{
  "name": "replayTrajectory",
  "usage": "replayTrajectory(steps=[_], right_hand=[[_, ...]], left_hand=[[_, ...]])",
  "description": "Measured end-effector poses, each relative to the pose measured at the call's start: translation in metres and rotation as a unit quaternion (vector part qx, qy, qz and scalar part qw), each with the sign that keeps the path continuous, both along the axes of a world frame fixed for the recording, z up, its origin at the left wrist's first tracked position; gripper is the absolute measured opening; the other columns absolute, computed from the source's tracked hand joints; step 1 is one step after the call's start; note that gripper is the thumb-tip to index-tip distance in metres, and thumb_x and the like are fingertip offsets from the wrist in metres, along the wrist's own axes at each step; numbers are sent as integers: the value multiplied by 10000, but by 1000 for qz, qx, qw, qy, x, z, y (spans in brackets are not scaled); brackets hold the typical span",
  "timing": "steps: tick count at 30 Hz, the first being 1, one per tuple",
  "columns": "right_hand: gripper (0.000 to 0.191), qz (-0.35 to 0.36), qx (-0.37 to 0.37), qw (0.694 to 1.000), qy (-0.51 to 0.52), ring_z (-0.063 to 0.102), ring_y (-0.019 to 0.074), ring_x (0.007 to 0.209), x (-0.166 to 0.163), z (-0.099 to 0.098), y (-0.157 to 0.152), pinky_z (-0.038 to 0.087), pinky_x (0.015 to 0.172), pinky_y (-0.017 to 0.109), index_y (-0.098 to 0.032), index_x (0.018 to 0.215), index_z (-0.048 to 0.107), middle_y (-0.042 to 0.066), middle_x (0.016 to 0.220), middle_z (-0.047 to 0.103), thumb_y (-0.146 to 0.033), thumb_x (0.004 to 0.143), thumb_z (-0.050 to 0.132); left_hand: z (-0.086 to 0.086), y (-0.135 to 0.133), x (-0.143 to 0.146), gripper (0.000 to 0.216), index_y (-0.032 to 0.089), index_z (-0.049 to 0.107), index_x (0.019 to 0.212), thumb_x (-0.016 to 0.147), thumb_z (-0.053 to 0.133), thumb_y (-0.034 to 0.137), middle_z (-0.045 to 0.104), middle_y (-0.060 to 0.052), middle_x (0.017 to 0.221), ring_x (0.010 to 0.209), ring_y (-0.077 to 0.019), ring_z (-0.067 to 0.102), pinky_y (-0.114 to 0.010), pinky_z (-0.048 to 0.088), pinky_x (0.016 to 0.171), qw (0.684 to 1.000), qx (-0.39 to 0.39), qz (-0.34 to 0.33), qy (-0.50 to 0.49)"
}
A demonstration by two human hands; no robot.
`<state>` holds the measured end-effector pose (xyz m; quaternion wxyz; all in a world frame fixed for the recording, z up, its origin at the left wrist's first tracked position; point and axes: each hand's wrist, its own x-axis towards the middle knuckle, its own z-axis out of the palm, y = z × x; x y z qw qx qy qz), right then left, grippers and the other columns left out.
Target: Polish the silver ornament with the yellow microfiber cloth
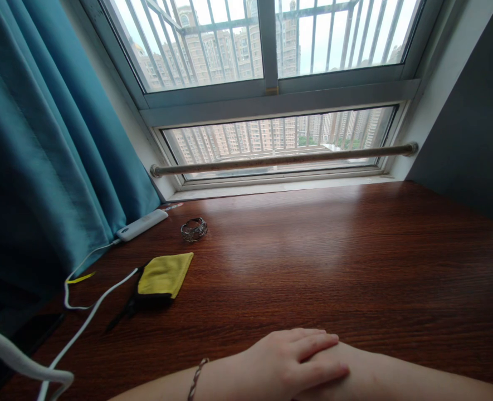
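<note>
My left hand (283,362) lies across my right arm (380,370) at the bottom of the view. Its fingers rest extended and slightly apart near the right wrist, and a twisted bracelet (197,379) circles its own wrist. Beneath it, my right hand is mostly hidden, so its fingers cannot be made out. Nearest on the brown wooden desktop (313,267) is a flat yellow cloth piece with black edging (165,274), apart from both hands. Farther back sits a ring-shaped openwork metal ornament (194,229).
A slim white device (142,225) with a thin cable lies beside the blue curtain (74,139). A thicker white cable (91,317) runs along the left. A small yellow strip (81,278) lies nearby. Behind the desktop, a metal rail (283,160) crosses the window.
</note>
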<state>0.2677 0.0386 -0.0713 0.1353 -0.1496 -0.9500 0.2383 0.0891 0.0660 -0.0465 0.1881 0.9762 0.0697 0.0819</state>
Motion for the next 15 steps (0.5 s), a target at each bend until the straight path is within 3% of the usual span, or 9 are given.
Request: replayTrajectory(steps=[15], right_hand=[[272,0,11,1000,-1,547,179,1002,0,0,0,461,870,390,-185,1079,563,89,1158,546,-353,890,463]], left_hand=[[1,0,-1,408,153,381,1335,957,321,294,329,-119,1416,1284,-215,351,-289,288,1080,1000,-11,0,22]])
